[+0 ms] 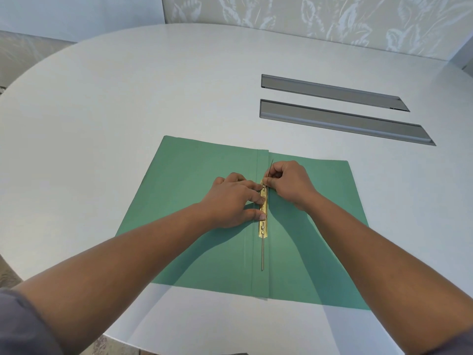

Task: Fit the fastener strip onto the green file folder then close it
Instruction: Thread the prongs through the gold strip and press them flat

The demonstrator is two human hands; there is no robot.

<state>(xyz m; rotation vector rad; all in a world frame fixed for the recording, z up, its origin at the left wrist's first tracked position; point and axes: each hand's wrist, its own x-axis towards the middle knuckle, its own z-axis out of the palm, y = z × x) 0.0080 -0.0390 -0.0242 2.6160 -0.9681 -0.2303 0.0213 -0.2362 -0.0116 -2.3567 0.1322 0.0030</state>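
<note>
The green folder (204, 190) lies open on the table (128, 98); my left hand (230, 201) presses the gold strip (263, 219) along the spine; my right hand (286, 183) pinches the far prong (270, 166), tilted upward.

table (128, 103) bare around folder (189, 170), slots (340, 119) beyond

I have one view only, from a camera worn on the person's head. It looks forward and steeply down across the white table (128, 111). Both forearms enter from the bottom corners, so the camera sits close above the near table edge. The open green folder (194, 175) lies low in the centre of the frame, near the lens. The far table edge and a patterned wall (307, 14) fill the top. Straight edges bow outward, as with a wide-angle lens.
</note>
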